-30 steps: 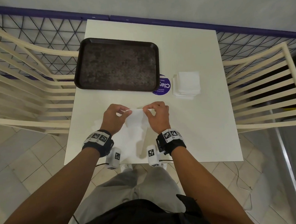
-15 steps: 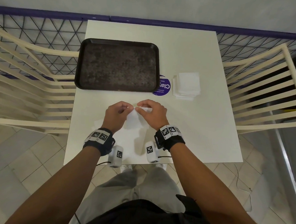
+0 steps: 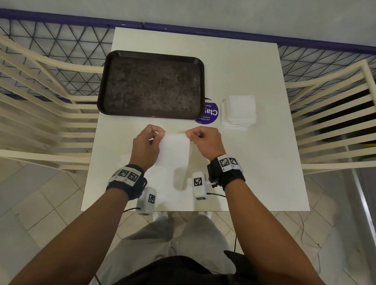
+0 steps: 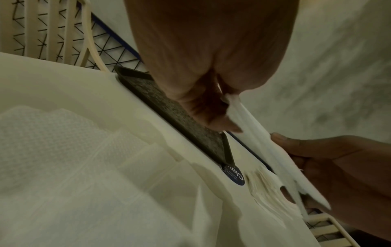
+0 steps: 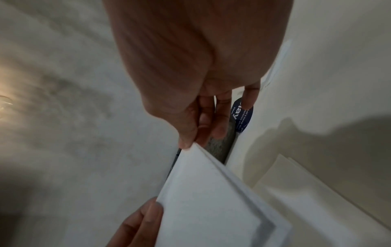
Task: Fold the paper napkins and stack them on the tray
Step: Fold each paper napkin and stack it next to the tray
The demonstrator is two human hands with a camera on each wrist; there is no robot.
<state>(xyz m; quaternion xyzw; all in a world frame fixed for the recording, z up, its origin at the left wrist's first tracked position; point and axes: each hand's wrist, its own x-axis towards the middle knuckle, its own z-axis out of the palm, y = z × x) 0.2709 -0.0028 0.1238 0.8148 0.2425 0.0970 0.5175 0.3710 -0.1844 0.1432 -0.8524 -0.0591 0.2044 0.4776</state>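
Between my hands hangs a white paper napkin point(image 3: 175, 149), held up above the table. My left hand point(image 3: 156, 136) pinches its top left corner, and my right hand point(image 3: 193, 135) pinches the top right corner. The left wrist view shows the napkin point(image 4: 256, 133) edge-on, running from my left hand point(image 4: 225, 107) to the right hand's fingers point(image 4: 281, 138). The right wrist view shows my right hand point(image 5: 191, 142) pinching a corner of the napkin point(image 5: 207, 197). An unfolded napkin point(image 3: 169, 183) lies flat on the table below. The dark tray point(image 3: 152, 85) sits behind, with nothing on it.
A stack of white napkins point(image 3: 239, 111) lies right of the tray, beside a round purple sticker point(image 3: 209, 113). The white table point(image 3: 247, 168) is flanked by cream slatted chairs point(image 3: 338, 118), with a wire fence point(image 3: 45, 43) behind.
My hands have moved apart and a little farther from me, spreading the napkin out flat between them; earlier they were close together at its top edge.
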